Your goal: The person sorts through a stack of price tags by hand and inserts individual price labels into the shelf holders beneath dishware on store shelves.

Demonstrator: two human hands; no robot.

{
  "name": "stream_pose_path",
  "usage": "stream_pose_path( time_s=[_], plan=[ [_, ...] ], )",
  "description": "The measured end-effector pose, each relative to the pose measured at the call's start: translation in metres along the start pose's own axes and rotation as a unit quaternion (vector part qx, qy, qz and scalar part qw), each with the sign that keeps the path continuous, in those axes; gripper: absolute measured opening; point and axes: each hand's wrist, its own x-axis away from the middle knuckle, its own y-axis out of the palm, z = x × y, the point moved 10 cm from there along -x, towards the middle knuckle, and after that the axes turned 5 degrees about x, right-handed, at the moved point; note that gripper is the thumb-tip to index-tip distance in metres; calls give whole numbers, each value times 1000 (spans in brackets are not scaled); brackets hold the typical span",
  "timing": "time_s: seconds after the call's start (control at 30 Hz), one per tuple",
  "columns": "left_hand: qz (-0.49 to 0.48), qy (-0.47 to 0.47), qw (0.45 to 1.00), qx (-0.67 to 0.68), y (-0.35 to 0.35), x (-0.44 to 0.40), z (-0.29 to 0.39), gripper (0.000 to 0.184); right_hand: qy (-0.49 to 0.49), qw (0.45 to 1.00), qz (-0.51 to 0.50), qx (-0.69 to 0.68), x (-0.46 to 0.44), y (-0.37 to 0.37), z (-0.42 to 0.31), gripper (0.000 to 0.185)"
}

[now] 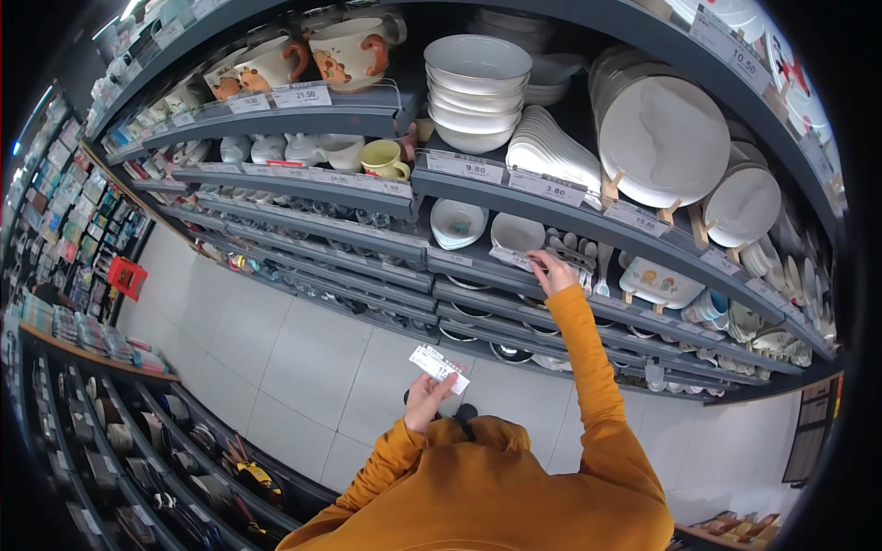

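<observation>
Two hands are at work — the left hand [429, 399] pinches a white price card [439, 367] between thumb and fingers above the tiled floor [317, 386], while the right hand [554, 274] reaches to a label strip [511, 258] on the shelf edge, just below a white bowl [517, 232] — whether it grips the strip, I cannot tell.
</observation>
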Motion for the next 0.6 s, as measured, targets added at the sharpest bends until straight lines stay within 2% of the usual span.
stream_pose_path(
  time_s=[0.13, 0.33, 0.6],
  plan=[
    [-5, 6, 1000, -8, 0, -2, 3, 32, 67, 994, -7, -80, -1, 10, 21, 16],
    [-2, 15, 1000, -12, -4, 4, 7, 31, 26, 998, -6, -52, -2, 6, 15, 14],
    [3, 10, 1000, -8, -13, 13, 1, 32, 57, 995, -15, -86, 6, 15, 30, 13]
  ],
)
